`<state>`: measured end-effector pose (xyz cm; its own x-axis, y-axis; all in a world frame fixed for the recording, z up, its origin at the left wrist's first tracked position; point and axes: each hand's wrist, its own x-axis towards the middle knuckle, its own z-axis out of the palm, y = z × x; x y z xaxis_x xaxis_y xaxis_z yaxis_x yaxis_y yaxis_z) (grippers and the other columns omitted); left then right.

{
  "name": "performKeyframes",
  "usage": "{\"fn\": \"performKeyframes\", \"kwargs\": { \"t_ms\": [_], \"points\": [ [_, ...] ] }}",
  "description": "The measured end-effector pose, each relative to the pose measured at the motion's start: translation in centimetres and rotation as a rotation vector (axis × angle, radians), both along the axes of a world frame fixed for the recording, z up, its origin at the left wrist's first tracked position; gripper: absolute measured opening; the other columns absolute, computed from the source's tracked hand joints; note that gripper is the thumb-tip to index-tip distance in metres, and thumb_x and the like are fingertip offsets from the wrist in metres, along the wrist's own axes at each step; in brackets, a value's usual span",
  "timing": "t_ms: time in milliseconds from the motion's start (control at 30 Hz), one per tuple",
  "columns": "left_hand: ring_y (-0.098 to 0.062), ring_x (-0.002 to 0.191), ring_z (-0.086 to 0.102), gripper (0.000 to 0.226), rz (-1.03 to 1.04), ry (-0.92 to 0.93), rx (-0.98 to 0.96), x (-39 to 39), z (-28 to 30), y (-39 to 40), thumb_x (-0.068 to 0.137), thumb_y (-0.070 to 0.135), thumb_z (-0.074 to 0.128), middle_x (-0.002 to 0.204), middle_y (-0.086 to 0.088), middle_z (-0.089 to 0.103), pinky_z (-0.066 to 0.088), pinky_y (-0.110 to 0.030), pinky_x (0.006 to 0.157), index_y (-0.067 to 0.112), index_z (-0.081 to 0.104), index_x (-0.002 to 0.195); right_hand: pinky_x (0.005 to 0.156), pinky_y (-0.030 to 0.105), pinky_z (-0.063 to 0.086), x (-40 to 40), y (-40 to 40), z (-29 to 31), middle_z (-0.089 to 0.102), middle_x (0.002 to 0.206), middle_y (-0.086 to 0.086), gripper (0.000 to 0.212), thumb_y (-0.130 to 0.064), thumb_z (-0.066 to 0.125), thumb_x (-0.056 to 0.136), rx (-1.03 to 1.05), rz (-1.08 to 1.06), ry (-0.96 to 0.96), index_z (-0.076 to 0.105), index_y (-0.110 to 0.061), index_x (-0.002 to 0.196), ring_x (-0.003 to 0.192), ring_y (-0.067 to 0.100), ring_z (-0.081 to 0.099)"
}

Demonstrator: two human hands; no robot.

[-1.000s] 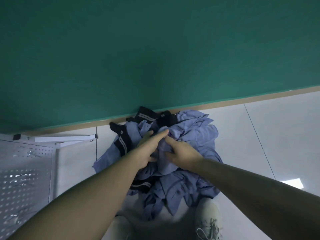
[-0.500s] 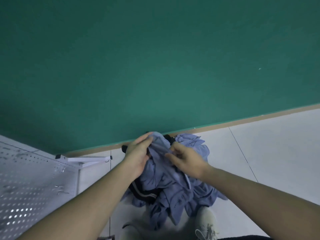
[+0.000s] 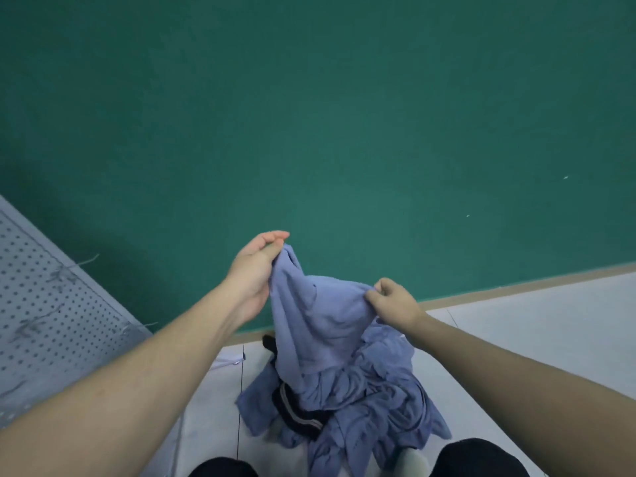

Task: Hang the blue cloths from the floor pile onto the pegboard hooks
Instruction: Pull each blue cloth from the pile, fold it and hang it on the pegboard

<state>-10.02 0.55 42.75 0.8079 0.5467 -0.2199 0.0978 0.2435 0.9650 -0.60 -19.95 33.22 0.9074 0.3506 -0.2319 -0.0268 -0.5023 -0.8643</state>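
A blue cloth point(image 3: 316, 318) hangs lifted above the floor pile point(image 3: 361, 404), stretched between my two hands. My left hand point(image 3: 254, 270) pinches its top corner, raised highest against the green wall. My right hand point(image 3: 392, 301) grips the cloth's upper edge lower and to the right. The cloth's bottom still drapes onto the pile, which holds several blue cloths and a black piece with grey stripes point(image 3: 296, 407). The white pegboard point(image 3: 41, 304) with thin wire hooks point(image 3: 82, 263) stands at the left.
A green wall point(image 3: 344, 115) fills the upper view, with a tan baseboard point(image 3: 516, 290) along the white tiled floor point(image 3: 550, 321). My dark trouser knees point(image 3: 481, 459) and a pale shoe sit at the bottom edge, close to the pile.
Both hands have risen from the pile, lifting one blue cloth clear and spreading it apart. The view has tilted up, showing more of the wall and pegboard.
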Motion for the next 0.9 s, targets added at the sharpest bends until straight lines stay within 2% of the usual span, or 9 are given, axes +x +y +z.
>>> {"fn": "performKeyframes", "kwargs": {
  "t_ms": [100,200,300,433,500,667,767,833,900],
  "points": [
    [-0.012,0.072,0.058,0.018,0.025,-0.058,0.033,-0.9,3.9,0.6,0.104,0.011,0.051,0.083,-0.001,0.063,0.052,-0.024,0.068,0.02,0.066,0.097,0.066,0.034,0.032,-0.4,-0.2,1.9,0.044,0.075,0.002,0.021,-0.021,0.049,0.099,-0.047,-0.06,-0.076,0.039,-0.016,0.08,0.074,0.022,0.041],
    [-0.016,0.079,0.059,0.016,-0.003,-0.06,0.105,-2.0,7.4,1.0,0.103,0.013,0.052,0.088,-0.004,0.064,0.053,-0.026,0.072,0.02,0.065,0.101,0.062,0.03,0.044,-1.1,-0.5,2.8,0.048,0.083,0.006,0.015,-0.023,0.047,0.1,-0.047,-0.042,0.031,0.044,-0.014,0.088,0.074,0.022,0.045],
    [-0.011,0.078,0.059,0.014,-0.035,-0.034,0.222,-2.7,10.3,0.4,0.102,0.016,0.055,0.088,0.002,0.066,0.051,-0.022,0.069,0.022,0.068,0.102,0.051,0.025,0.043,-2.1,-0.6,3.6,0.049,0.086,0.007,0.013,-0.023,0.046,0.101,-0.126,0.015,0.064,0.045,-0.014,0.091,0.068,0.019,0.046],
    [-0.009,0.079,0.062,0.006,-0.151,-0.001,0.32,-3.6,12.5,-0.9,0.091,0.024,0.072,0.087,0.005,0.069,0.053,-0.024,0.076,0.025,0.072,0.097,0.068,0.031,0.047,-3.7,0.1,5.9,0.051,0.087,0.005,0.011,-0.027,0.054,0.091,0.062,0.069,0.29,0.047,-0.019,0.091,0.074,0.021,0.051],
    [-0.012,0.08,0.066,0.024,-0.238,0.01,0.363,-4.1,13.1,-1.1,0.083,0.017,0.08,0.085,0.002,0.072,0.054,-0.027,0.083,0.026,0.072,0.104,0.079,0.036,0.047,-4.4,0.5,7.0,0.057,0.099,0.004,0.025,-0.035,0.056,0.088,0.106,0.051,0.345,0.044,-0.02,0.105,0.088,0.022,0.061],
    [-0.011,0.088,0.069,0.034,-0.436,0.046,0.453,-5.1,14.8,-1.3,0.083,0.01,0.078,0.09,0.001,0.075,0.053,-0.021,0.085,0.028,0.074,0.112,0.096,0.03,0.037,-5.2,2.0,10.8,0.034,0.141,-0.006,0.072,-0.022,0.062,0.093,0.329,0.116,-0.013,0.022,-0.036,0.152,0.12,0.018,0.049],
    [-0.008,0.088,0.07,0.024,-0.487,0.072,0.531,-5.8,15.4,-1.8,0.083,0.015,0.078,0.096,0.002,0.077,0.052,-0.02,0.082,0.028,0.079,0.103,0.104,0.027,0.036,-5.6,3.3,13.6,0.043,0.139,-0.013,0.052,-0.016,0.063,0.091,0.347,0.311,-0.183,0.049,-0.036,0.137,0.126,0.007,0.043],
    [-0.007,0.087,0.069,0.018,-0.462,0.069,0.573,-6.2,15.7,-1.9,0.083,0.017,0.078,0.096,0.005,0.078,0.052,-0.019,0.081,0.029,0.081,0.095,0.097,0.024,0.042,-5.5,3.8,14.9,0.064,0.115,-0.009,0.019,-0.01,0.062,0.091,0.317,0.367,-0.233,0.067,-0.02,0.107,0.106,0.003,0.056],
    [-0.006,0.092,0.069,0.015,-0.423,0.064,0.611,-6.5,16.0,-1.6,0.083,0.019,0.079,0.098,0.007,0.078,0.052,-0.021,0.087,0.032,0.081,0.092,0.078,0.023,0.047,-5.8,3.5,15.7,0.066,0.087,-0.006,0.007,-0.01,0.059,0.091,0.317,0.384,-0.183,0.063,-0.016,0.09,0.078,0.005,0.058]
  ]
}}
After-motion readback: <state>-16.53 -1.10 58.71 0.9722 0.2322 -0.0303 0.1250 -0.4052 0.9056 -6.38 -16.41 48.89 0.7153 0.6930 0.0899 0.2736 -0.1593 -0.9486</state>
